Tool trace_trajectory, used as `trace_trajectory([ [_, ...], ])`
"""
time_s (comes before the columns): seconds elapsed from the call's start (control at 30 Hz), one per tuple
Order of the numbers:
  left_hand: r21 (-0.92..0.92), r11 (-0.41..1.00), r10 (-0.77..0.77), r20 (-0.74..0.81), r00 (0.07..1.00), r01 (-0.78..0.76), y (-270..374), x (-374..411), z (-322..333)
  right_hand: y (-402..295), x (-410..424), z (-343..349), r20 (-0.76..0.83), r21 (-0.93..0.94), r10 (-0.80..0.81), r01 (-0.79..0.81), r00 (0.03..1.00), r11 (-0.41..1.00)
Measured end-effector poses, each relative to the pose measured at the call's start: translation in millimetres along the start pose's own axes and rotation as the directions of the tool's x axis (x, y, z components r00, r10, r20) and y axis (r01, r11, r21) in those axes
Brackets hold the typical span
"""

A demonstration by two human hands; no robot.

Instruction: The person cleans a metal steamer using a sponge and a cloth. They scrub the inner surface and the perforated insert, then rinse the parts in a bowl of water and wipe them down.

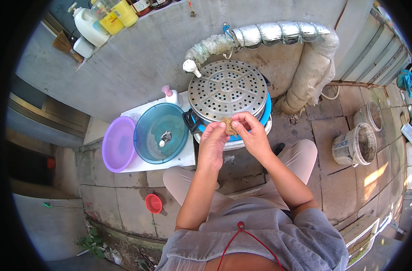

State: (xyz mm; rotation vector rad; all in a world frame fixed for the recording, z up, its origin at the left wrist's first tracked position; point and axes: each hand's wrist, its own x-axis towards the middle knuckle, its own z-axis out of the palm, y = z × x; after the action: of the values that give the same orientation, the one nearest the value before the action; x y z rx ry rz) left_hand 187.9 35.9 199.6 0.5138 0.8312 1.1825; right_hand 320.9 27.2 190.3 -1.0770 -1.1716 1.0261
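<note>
Both hands meet in front of me at the near edge of a round perforated metal steamer tray (227,88). Between the fingertips is a small brown fibrous clump (229,127). My left hand (213,141) pinches its left side with thumb and fingers, and my right hand (249,131) pinches its right side. The steamer tray rests over a blue basin (267,109), whose rim shows at the right and below. A black pot handle (191,121) juts out just left of the tray. What the clump is made of cannot be told.
A teal basin (174,154) holding water and a purple basin (119,144) stand on a white board at the left. Above the tray is a white tap (191,67) on a wrapped pipe. A red cup (154,203) stands on the paving; dirty buckets (356,144) stand right.
</note>
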Motion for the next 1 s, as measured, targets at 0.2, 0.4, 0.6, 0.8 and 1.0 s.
trace_trajectory([
  [0.2,-0.133,0.982,-0.132,0.039,0.991,0.136,6,4,-8,6,10,-7,0.089,0.207,0.095,-0.112,0.991,0.972],
  [0.4,-0.113,0.992,-0.063,-0.020,0.998,0.060,8,8,-12,0,9,-7,-0.111,-0.028,-0.061,0.059,0.992,0.998],
  [0.6,-0.036,0.999,0.014,0.011,1.000,-0.013,7,3,-3,-10,2,3,0.003,-0.168,-0.156,0.155,0.988,0.974],
  [0.8,0.237,0.948,0.199,0.082,0.976,-0.213,8,2,-4,2,5,-6,0.070,0.021,0.008,-0.010,0.998,1.000],
  [1.0,0.281,0.928,0.219,0.120,0.968,-0.245,11,2,-1,-1,8,-8,0.092,0.206,0.105,-0.122,0.990,0.971],
])
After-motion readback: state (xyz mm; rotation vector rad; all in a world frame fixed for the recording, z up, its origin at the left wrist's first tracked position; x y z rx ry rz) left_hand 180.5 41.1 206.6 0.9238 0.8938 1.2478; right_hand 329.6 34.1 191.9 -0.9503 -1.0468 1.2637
